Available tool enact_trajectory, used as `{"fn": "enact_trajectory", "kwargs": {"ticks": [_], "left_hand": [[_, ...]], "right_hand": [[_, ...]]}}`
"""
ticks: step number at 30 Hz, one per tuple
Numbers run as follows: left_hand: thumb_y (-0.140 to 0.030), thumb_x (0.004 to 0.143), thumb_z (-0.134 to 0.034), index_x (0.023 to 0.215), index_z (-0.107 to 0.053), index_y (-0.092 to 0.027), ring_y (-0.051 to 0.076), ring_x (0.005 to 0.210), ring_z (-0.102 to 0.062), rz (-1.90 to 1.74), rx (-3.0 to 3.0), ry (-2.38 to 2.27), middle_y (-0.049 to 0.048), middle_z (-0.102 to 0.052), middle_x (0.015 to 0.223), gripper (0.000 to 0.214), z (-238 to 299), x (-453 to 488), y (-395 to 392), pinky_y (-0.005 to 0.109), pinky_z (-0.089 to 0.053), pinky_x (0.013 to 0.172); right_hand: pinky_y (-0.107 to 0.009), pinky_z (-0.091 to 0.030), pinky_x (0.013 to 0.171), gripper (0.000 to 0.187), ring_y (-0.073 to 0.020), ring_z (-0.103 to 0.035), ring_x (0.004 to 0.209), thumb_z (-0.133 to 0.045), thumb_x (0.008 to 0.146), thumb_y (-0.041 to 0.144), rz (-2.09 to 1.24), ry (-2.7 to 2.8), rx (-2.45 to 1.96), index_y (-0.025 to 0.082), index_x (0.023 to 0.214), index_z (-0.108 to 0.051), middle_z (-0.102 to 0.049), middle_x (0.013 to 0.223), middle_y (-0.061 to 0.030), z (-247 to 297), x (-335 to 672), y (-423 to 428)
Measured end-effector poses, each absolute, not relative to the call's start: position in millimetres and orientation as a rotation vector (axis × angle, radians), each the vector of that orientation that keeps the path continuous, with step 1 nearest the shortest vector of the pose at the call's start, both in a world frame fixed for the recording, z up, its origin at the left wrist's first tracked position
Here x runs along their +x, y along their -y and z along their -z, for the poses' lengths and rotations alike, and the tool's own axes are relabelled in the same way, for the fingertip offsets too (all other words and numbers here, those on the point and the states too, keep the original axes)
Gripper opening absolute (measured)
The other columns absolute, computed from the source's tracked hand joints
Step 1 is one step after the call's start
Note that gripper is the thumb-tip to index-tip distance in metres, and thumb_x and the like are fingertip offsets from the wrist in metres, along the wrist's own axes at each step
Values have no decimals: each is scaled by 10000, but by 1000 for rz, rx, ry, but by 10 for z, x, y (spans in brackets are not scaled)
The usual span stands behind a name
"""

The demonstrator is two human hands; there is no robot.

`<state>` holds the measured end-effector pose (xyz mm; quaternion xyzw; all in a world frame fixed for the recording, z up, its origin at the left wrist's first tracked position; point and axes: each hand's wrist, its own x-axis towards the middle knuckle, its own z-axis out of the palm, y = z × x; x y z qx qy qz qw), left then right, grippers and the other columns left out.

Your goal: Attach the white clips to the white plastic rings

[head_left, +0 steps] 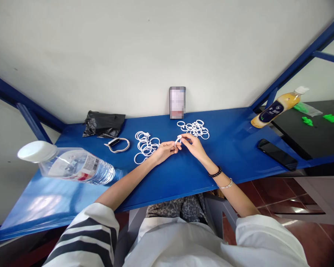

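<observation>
The left hand (pixel 166 152) pinches a white ring (pixel 178 139), the right hand (pixel 193 145) gripping its top (fiddly adjusting, I'd judge; the next move wants steady fingertips), over the blue table (pixel 225 157), between left pile (pixel 146 148) and right pile (pixel 196 129).

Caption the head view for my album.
Left hand and right hand hold a white ring over a blue table near two ring piles.

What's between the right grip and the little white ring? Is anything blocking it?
Nothing visible is: the right grip and left grip both hold the white ring. The pile of white rings beyond the right grip isn't in between.
</observation>
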<state>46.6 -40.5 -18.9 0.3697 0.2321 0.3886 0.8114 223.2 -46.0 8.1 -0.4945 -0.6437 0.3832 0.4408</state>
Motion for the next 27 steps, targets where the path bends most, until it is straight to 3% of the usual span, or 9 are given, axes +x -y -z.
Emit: {"fn": "enact_trajectory", "kwargs": {"ticks": [13, 18, 27], "left_hand": [[-406, 659, -841, 859, -770, -133, 133, 795, -591, -848, 857, -586, 78, -691, 862, 345, 150, 490, 452, 255, -447, 777], [-387, 699, -815, 899, -766, -141, 137, 837, -601, -861, 874, -585, 83, -697, 948, 321, 159, 498, 446, 256, -447, 786], [-346, 645, -848, 911, -744, -204, 111, 838, -574, -969, 841, -644, 21, -650, 961, 319, 133, 505, 469, 240, -445, 775]], "right_hand": [[-362, -487, 868, 262, -222, -665, 962, -619, 820, 382, -1008, 1555, -1173, 224, 1002, -723, -731, 1056, -61, -149, 2224, 500], [-381, -494, 873, 269, -243, -668, 980, -638, 808, 423, -1050, 1482, -1172, 219, 958, -732, -736, 1028, -67, -120, 2223, 484], [-387, -480, 949, 249, -237, -665, 999, -692, 759, 434, -1128, 1296, -1153, 213, 868, -730, -740, 993, -58, -113, 2224, 455]]}}
